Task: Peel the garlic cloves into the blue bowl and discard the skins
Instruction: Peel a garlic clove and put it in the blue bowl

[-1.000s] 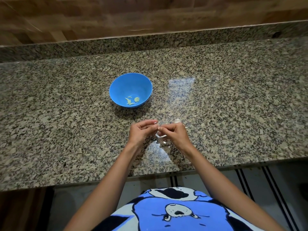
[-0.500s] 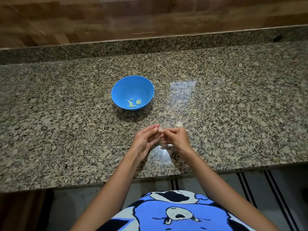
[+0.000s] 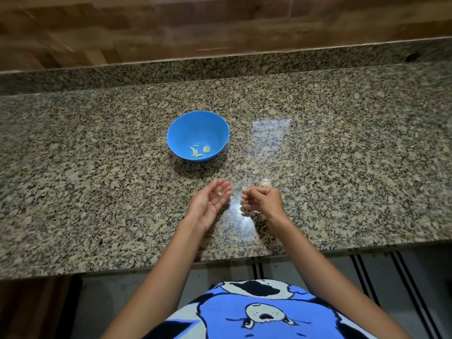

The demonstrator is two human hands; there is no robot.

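Observation:
The blue bowl (image 3: 198, 123) stands on the granite counter and holds a few peeled pale cloves (image 3: 199, 150) at its bottom. In front of it, my right hand (image 3: 263, 200) has its fingers curled and pinches a small pale garlic clove (image 3: 244, 189) at its fingertips. My left hand (image 3: 210, 201) hovers just to the left of it, palm turned toward the right hand, fingers nearly straight and holding nothing. A whitish garlic bulb (image 3: 265, 183) lies on the counter right behind my right hand, partly hidden by it.
The speckled granite counter (image 3: 97, 192) runs the full width, with a low granite upstand and a wooden wall (image 3: 220, 25) behind. Its front edge lies close below my wrists. A striped mat (image 3: 367, 277) covers the floor below.
My hands were together, both pinching the clove. The left hand has let go, opened and moved a little to the left. The right hand keeps the piece.

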